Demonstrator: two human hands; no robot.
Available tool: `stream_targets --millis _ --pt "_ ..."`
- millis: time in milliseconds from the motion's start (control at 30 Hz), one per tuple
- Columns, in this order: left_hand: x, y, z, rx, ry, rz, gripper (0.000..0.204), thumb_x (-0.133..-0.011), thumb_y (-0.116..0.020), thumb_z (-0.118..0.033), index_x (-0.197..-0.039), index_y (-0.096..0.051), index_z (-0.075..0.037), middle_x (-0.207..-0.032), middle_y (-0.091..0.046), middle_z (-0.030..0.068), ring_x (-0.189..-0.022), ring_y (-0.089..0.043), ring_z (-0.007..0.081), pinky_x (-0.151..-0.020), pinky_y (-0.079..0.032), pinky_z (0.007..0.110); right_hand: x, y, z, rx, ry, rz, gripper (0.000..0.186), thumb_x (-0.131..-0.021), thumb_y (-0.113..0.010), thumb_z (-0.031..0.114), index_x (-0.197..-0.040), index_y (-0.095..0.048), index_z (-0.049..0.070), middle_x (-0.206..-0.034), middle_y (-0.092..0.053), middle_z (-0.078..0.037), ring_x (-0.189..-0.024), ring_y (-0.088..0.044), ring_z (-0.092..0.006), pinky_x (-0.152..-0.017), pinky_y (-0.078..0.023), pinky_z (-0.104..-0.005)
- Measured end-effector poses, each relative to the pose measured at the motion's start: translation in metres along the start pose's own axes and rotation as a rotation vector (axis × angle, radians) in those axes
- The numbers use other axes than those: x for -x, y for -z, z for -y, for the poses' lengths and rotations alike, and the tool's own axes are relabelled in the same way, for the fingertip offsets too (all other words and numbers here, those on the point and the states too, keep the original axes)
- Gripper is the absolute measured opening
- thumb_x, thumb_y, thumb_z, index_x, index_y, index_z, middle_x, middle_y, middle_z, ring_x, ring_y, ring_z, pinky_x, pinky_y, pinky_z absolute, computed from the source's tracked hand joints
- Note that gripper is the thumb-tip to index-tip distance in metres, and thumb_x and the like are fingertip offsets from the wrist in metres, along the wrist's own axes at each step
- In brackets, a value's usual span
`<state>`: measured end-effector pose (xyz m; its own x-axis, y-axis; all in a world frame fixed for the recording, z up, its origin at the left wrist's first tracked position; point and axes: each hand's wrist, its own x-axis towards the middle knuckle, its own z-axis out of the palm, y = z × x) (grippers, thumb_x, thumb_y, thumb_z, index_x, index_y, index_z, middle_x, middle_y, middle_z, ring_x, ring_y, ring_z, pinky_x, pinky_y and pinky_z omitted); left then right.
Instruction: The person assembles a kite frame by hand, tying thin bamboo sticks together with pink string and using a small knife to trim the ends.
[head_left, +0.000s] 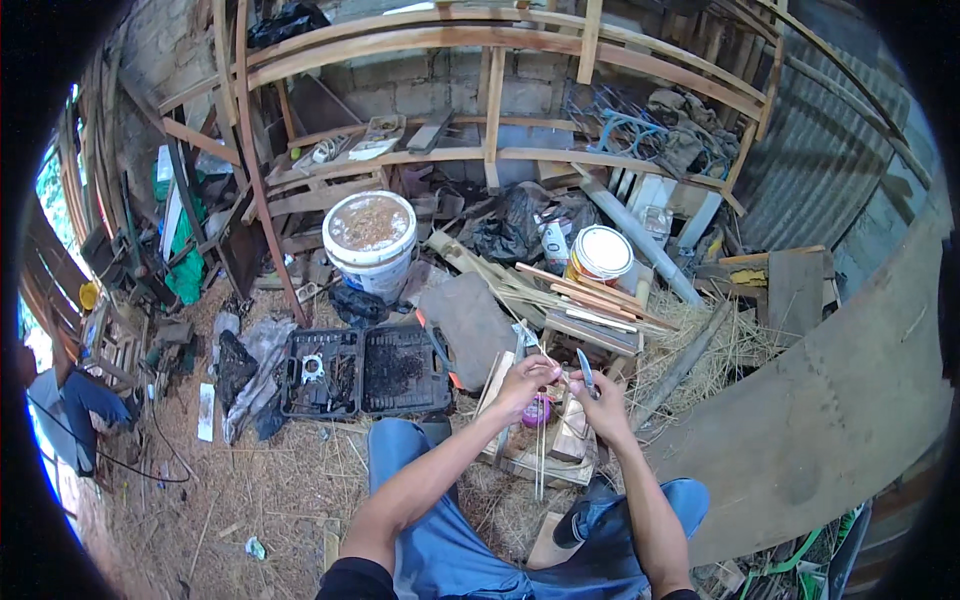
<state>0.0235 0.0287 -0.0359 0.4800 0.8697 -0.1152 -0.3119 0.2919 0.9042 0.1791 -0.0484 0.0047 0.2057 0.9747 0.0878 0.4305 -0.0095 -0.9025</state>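
In front of my knees my left hand (pixel 527 385) is closed, its fingertips pinching a thin pale strip that looks like split bamboo or cane. My right hand (pixel 602 405) grips a small knife (pixel 584 368), blade pointing up and away from me. The fingertips of both hands nearly meet, with the strip passing between them. Thin pale strips (pixel 541 455) hang or lie below my hands; whether they join the pinched piece I cannot tell. Under my hands are a round purple object (pixel 535 410), partly hidden, and a wooden block (pixel 573 430) on a low wooden frame.
An open black tool case (pixel 405 368) lies left of my knees, a dark flat slab (pixel 468 325) ahead. Beyond stand a debris-filled white bucket (pixel 370 265), a smaller lidded bucket (pixel 603 255) and stacked wood strips (pixel 590 300). A large board (pixel 800 430) leans at right. Another person (pixel 75 415) shows at left.
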Motion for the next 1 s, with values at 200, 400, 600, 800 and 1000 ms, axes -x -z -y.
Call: stream_targets --millis 200,400,600,800,1000 --pt "0.002 0.006 0.001 -0.056 -0.002 0.026 0.013 -0.088 -0.062 -0.013 -0.096 -0.064 -0.002 -0.09 -0.065 0.0022 -0.082 -0.059 0.0101 -0.073 -0.048 0.026 0.001 -0.001 -0.006 -0.019 -0.004 0.011 0.015 -0.086 -0.062 0.013 -0.095 -0.067 0.002 -0.086 -0.068 -0.007 -0.083 -0.06 -0.0136 -0.079 -0.046 -0.0305" --pt "0.04 0.001 -0.038 -1.042 -0.722 -0.02 0.016 -0.083 -0.064 -0.014 -0.095 -0.066 -0.004 -0.084 -0.065 0.0117 -0.078 -0.06 0.032 -0.076 -0.046 0.036 -0.006 0.012 -0.013 0.036 -0.006 0.004 0.014 -0.086 -0.062 0.014 -0.092 -0.065 0.002 -0.083 -0.065 -0.006 -0.08 -0.057 -0.013 -0.075 -0.044 -0.0297" --pt "0.02 0.044 -0.094 -1.383 -0.873 -0.19 0.014 -0.083 -0.063 -0.016 -0.091 -0.067 -0.005 -0.089 -0.065 0.0134 -0.091 -0.058 0.0281 -0.083 -0.042 0.037 -0.01 0.033 -0.011 0.102 0.06 0.019 0.014 -0.087 -0.06 0.015 -0.095 -0.062 0.004 -0.08 -0.063 -0.011 -0.078 -0.058 -0.0187 -0.075 -0.045 -0.0327" --pt "0.032 0.038 -0.09 -1.079 -0.356 0.08 0.018 -0.086 -0.061 -0.016 -0.091 -0.065 0.001 -0.078 -0.064 0.0182 -0.068 -0.061 0.0302 -0.064 -0.047 0.035 -0.014 0.07 -0.006 0.226 0.005 -0.195 0.014 -0.087 -0.061 0.016 -0.094 -0.063 0.004 -0.08 -0.064 -0.009 -0.078 -0.059 -0.0168 -0.075 -0.045 -0.0316" --pt "0.033 0.026 -0.074 -1.11 -0.576 -0.017 0.011 -0.085 -0.061 -0.01 -0.09 -0.064 -0.001 -0.08 -0.063 0.018 -0.072 -0.062 0.0351 -0.064 -0.048 0.039 -0.004 0.064 0.0 -0.236 -0.093 -0.448 0.043 -0.1 -0.035 0.035 -0.109 -0.06 0.0 -0.069 -0.057 -0.001 -0.056 -0.046 -0.0061 -0.052 -0.037 -0.0225"
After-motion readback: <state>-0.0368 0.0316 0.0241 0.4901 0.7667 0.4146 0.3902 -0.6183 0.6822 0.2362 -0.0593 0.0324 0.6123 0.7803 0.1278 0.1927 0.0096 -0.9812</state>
